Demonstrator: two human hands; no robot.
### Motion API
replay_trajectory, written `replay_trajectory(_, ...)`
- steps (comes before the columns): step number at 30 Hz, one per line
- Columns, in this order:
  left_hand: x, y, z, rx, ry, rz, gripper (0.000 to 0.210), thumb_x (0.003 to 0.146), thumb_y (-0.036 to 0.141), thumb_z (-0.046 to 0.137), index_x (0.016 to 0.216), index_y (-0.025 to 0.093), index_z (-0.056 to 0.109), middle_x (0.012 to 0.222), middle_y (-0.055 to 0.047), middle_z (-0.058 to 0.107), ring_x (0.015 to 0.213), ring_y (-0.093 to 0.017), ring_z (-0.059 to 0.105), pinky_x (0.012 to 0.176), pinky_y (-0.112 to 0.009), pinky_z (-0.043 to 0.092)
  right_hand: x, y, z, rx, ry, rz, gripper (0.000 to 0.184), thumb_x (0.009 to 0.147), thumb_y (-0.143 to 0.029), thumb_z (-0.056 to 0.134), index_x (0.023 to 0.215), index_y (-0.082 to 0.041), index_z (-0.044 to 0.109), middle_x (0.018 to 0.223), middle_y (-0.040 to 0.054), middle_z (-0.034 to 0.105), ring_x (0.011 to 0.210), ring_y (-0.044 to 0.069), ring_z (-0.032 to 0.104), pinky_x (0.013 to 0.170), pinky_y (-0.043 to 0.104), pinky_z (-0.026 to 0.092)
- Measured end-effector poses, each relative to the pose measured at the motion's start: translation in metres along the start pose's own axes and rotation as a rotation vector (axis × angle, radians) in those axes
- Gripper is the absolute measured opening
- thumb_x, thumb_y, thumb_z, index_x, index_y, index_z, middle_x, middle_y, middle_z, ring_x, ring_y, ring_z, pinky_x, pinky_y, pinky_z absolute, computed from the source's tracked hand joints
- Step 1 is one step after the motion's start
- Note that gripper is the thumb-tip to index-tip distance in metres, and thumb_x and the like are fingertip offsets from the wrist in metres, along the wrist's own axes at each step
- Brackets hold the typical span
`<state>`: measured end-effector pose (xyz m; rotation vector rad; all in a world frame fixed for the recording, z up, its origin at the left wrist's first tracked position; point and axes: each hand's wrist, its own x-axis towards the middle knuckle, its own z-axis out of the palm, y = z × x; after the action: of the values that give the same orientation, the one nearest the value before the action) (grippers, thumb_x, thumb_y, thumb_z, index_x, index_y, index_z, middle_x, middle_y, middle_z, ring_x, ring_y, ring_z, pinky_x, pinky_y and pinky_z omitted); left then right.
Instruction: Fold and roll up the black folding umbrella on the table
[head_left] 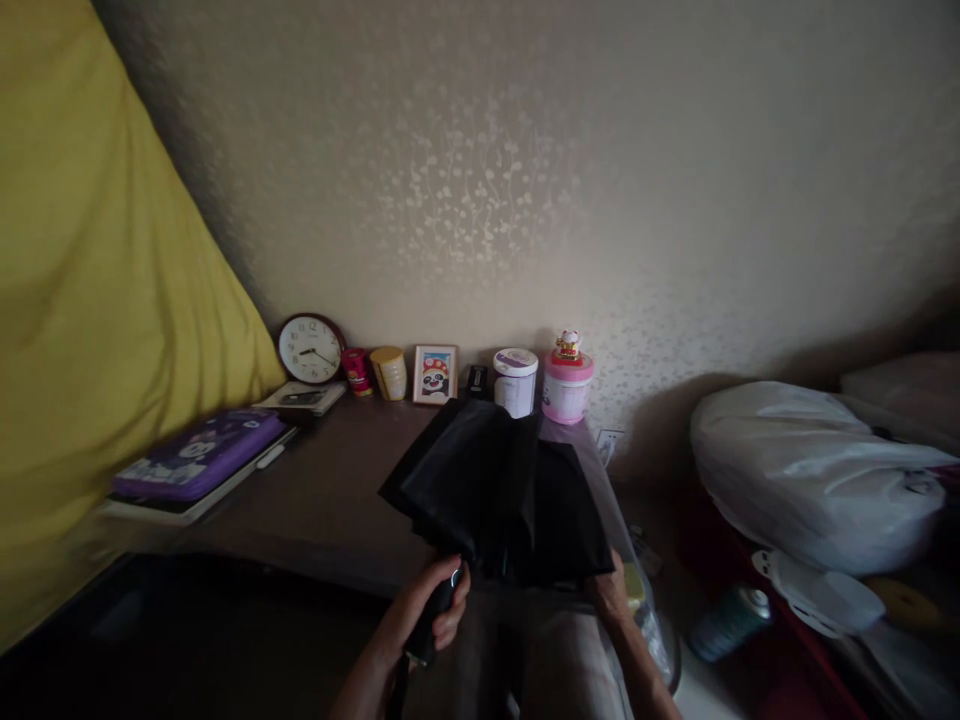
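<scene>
A black folding umbrella (480, 490) is held out in front of me, its canopy loosely folded with the panels flaring to both sides. My left hand (435, 610) wraps round its black handle, which tilts down to the left with a strap hanging below; the thumb lies by a round button near the top. At the lower right edge of the canopy, my right hand (609, 585) grips the black fabric. Its fingers are mostly hidden behind the cloth.
Against the wall, the table (322, 490) bears a round clock (311, 348), a picture frame (435, 375) and two lidded tubs, a cat figurine (568, 347) on the pink one. A purple case (199, 455) lies left. Right are a white bag (810, 470) and a spray can (729, 622).
</scene>
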<state>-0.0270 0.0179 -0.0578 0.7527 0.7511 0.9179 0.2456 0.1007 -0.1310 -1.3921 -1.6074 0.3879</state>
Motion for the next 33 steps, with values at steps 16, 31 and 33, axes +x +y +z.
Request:
replay_trajectory(16, 0.02, -0.053, -0.026, 0.23, 0.353, 0.027, 0.043, 0.061, 0.057, 0.067, 0.066, 0.021, 0.045, 0.044, 0.01, 0.049, 0.025, -0.005, 0.038, 0.028, -0.015, 0.024, 0.002, -0.011, 0.0, -0.047, -0.055, 0.022, 0.034, 0.077, -0.037, 0.04, 0.085, -0.019, 0.067, 0.078, 0.0071, 0.071, 0.072, 0.022, 0.065, 0.065, 0.03, 0.051)
replay_trajectory(31, 0.016, -0.05, -0.023, 0.315, 0.447, 0.003, 0.047, 0.061, 0.062, 0.063, 0.073, 0.023, 0.041, 0.045, 0.012, 0.049, 0.027, -0.006, 0.041, 0.03, -0.016, 0.028, 0.004, -0.014, -0.002, -0.086, -0.084, 0.02, 0.034, 0.077, -0.035, 0.038, 0.084, -0.018, 0.067, 0.08, 0.0084, 0.071, 0.075, 0.023, 0.066, 0.068, 0.031, 0.051)
replay_trajectory(33, 0.016, -0.05, -0.023, 0.339, 0.459, -0.006, 0.047, 0.062, 0.063, 0.062, 0.075, 0.023, 0.041, 0.046, 0.012, 0.049, 0.028, -0.006, 0.042, 0.03, -0.016, 0.03, 0.003, -0.015, -0.003, -0.08, -0.088, 0.019, 0.035, 0.077, -0.036, 0.038, 0.084, -0.018, 0.067, 0.081, 0.0087, 0.071, 0.076, 0.023, 0.066, 0.069, 0.032, 0.051)
